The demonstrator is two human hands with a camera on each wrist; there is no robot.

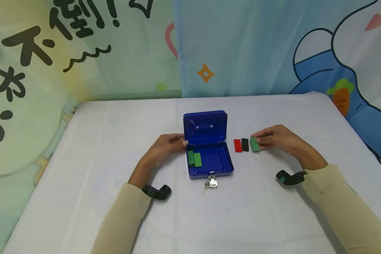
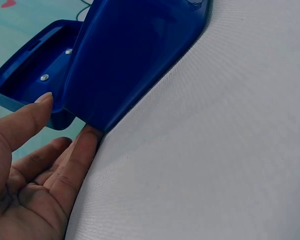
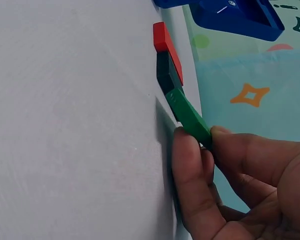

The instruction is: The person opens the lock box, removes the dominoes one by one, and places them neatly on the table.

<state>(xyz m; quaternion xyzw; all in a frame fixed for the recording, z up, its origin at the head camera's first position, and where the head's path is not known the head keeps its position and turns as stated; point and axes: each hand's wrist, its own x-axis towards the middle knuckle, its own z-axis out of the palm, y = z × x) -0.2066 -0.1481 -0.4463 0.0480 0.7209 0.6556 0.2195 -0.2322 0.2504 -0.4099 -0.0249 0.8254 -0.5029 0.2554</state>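
Observation:
An open blue metal box (image 1: pixel 209 155) sits mid-table with its lid (image 1: pixel 205 127) upright; two green tiles (image 1: pixel 194 158) lie at the left of its tray. My left hand (image 1: pixel 169 144) rests against the box's left side, thumb on the lid edge (image 2: pixel 50 107), fingers straight by the box base (image 2: pixel 120 70). To the right of the box lie a red tile (image 1: pixel 237 145) and a black tile (image 1: pixel 245 144). My right hand (image 1: pixel 274 139) pinches a green tile (image 1: pixel 255 144) at its end, tilted up off the cloth next to the black tile (image 3: pixel 166 72); the green tile (image 3: pixel 189 116) is between thumb and fingers.
A key ring with keys (image 1: pixel 210 182) hangs from the lock at the box's front. The white cloth-covered table (image 1: pixel 114 141) is backed by a printed curtain (image 1: pixel 241 46). Black wrist straps (image 1: pixel 157 192) sit on both sleeved forearms.

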